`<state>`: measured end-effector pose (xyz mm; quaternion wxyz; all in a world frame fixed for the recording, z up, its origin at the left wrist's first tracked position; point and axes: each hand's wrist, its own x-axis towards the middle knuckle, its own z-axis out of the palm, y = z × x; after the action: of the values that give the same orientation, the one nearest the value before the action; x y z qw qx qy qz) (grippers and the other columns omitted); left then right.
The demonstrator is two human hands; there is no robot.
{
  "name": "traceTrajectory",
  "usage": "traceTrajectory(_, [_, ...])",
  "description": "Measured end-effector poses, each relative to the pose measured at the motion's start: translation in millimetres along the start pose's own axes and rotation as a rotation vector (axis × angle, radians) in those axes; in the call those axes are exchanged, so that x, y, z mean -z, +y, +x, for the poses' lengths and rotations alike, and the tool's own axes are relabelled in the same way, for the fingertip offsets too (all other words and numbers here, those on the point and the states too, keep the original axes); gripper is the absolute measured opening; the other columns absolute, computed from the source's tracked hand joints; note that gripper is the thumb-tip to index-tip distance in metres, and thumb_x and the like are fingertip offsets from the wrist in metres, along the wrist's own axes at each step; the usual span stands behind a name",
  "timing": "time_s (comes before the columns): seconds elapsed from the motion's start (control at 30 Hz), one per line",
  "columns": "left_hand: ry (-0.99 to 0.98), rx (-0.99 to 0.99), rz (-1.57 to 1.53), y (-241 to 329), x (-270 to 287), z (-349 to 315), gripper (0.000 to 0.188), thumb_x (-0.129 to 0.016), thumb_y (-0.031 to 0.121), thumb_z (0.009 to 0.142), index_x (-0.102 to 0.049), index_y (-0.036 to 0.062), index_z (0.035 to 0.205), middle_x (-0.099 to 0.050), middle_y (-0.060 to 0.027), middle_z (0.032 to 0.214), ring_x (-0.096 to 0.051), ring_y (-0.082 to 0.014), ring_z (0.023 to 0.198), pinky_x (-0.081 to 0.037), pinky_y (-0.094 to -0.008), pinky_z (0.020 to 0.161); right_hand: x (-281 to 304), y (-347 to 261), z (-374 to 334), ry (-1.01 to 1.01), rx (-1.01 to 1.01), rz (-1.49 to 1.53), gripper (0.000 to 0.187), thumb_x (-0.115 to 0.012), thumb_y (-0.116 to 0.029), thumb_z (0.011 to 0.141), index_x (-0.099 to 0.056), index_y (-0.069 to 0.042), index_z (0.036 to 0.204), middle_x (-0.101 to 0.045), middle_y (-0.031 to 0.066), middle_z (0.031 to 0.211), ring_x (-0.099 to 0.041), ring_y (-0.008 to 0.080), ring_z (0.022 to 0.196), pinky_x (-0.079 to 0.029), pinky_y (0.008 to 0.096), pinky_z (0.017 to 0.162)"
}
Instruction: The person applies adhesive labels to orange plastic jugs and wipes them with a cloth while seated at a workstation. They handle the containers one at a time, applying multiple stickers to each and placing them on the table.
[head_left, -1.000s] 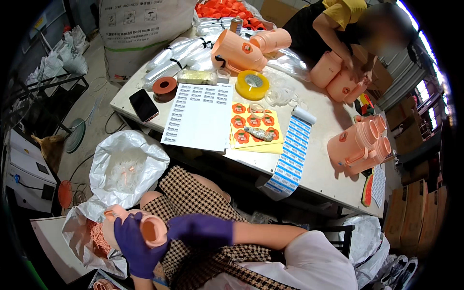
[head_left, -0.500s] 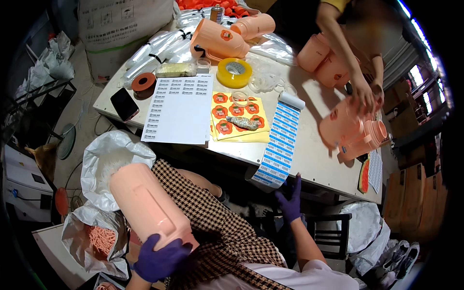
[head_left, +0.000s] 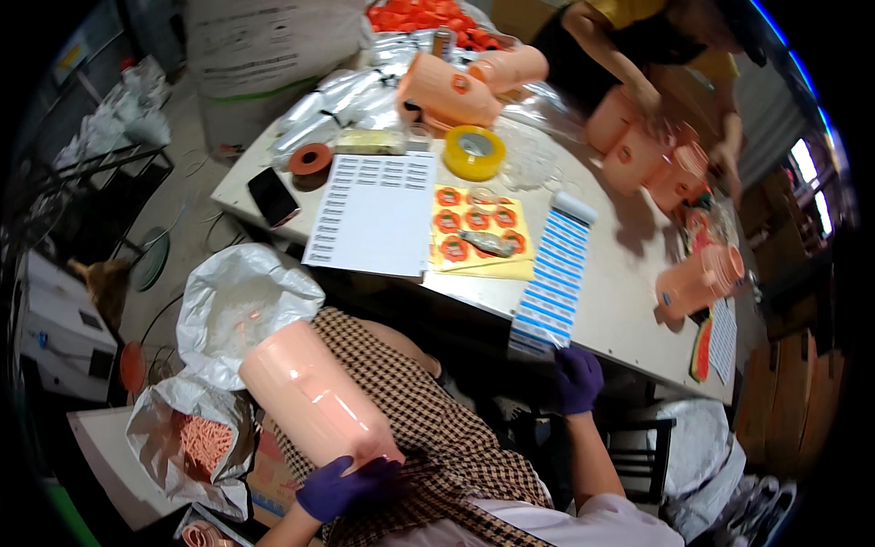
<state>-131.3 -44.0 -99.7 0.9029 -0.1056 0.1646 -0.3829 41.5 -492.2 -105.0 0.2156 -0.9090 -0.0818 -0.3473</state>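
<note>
My left hand (head_left: pixel 344 489), in a purple glove, is closed round the lower end of a pink plastic thermos-jug body (head_left: pixel 314 392). The jug lies tilted across my checked apron, its far end beside an open white bag. At the table's front edge, my right hand (head_left: pixel 576 378), also purple-gloved, has its fingers pinched at the lower corner of a strip of blue-and-white labels (head_left: pixel 551 283). The strip runs from a roll (head_left: pixel 575 208) on the table and hangs over the edge. My fingertips are partly blurred there.
A white sheet (head_left: pixel 369 223) and yellow sticker sheets (head_left: pixel 480 264) lie left of the strip, with yellow tape (head_left: pixel 474 153) behind. A co-worker's hand (head_left: pixel 649 102) is over pink jugs at far right; another jug (head_left: pixel 697 281) stands nearer. White bags (head_left: pixel 205 442) sit left of my lap.
My right hand has gone from spread fingers to a pinch at the strip's lower corner. The view has shifted. The co-worker's hands have left the nearer jug for those farther back.
</note>
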Motion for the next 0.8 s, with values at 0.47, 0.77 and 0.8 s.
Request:
traceTrajectory(0.47, [0.11,0.241,-1.187,0,7,-3,0.062,-0.044,0.021,0.104,-0.021,-0.0076,0.154,-0.023,-0.0181,0.163,-0.012,-0.0358,0.153,-0.01,-0.0418,0.127,-74,-271,120,-1.021,-0.535,1.158,0.018,-0.073,-0.011,0.089,-0.071,0.002,0.101,-0.065,0.0007,0.083,-0.056,0.0066,0.073,-0.046,0.0223,0.066])
traceTrajectory(0.77, [0.209,0.475,-2.697,-5,12,12,0.051,-0.043,0.009,0.1,-0.036,0.0108,0.15,-0.04,-0.0062,0.156,-0.041,-0.0155,0.141,-0.037,-0.0299,0.116,-113,-309,130,-1.208,-0.493,1.211,0.015,-0.071,-0.007,0.091,-0.07,0.004,0.101,-0.067,0.0036,0.075,-0.059,0.0067,0.063,-0.049,0.0232,0.06])
traceTrajectory(0.8, [0.237,0.481,-2.693,-3,11,12,0.048,-0.04,0.005,0.1,-0.037,0.0056,0.148,-0.042,-0.0089,0.152,-0.042,-0.0165,0.14,-0.035,-0.0285,0.116,-112,-309,128,-1.208,-0.513,1.209,0.015,-0.071,-0.007,0.091,-0.07,0.004,0.101,-0.067,0.0033,0.073,-0.059,0.0065,0.061,-0.049,0.0233,0.058])
